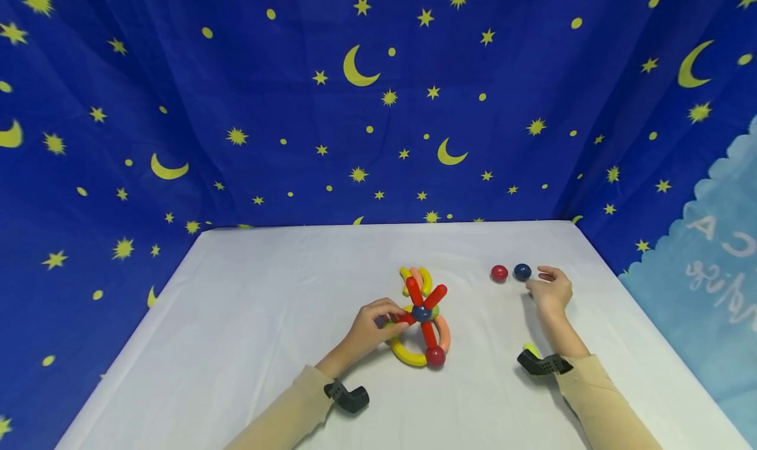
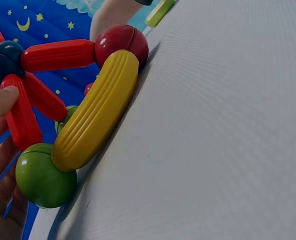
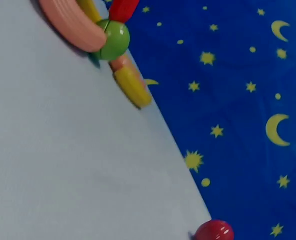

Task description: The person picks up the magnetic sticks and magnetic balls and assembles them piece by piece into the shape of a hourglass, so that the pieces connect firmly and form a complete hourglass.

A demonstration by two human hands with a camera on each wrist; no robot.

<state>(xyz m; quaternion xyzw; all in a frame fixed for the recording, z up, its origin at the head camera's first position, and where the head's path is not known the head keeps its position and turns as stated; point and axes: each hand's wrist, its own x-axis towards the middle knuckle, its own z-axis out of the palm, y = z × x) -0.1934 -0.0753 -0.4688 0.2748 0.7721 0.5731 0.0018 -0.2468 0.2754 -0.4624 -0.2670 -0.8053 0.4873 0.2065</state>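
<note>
A toy structure of sticks and balls stands on the table, with a curved yellow stick (image 2: 95, 112), a curved pink stick (image 1: 443, 335), a red ball (image 1: 435, 357) and green balls (image 2: 46, 175) in its base. Red sticks rise from there to a blue ball (image 1: 422, 313), and two more point upward from it. My left hand (image 1: 368, 332) pinches one slanting red stick (image 2: 22, 112) between thumb and fingers. At the right, my right hand (image 1: 551, 292) hovers with loosely bent fingers beside a loose blue ball (image 1: 522, 272), apart from it and holding nothing.
A loose red ball (image 1: 499, 274) lies left of the loose blue one. Behind the structure are curved yellow and pink sticks (image 1: 426, 280). A light green stick (image 2: 160, 12) lies near my right wrist. A blue star-patterned curtain (image 1: 378, 121) borders the white table (image 1: 266, 292).
</note>
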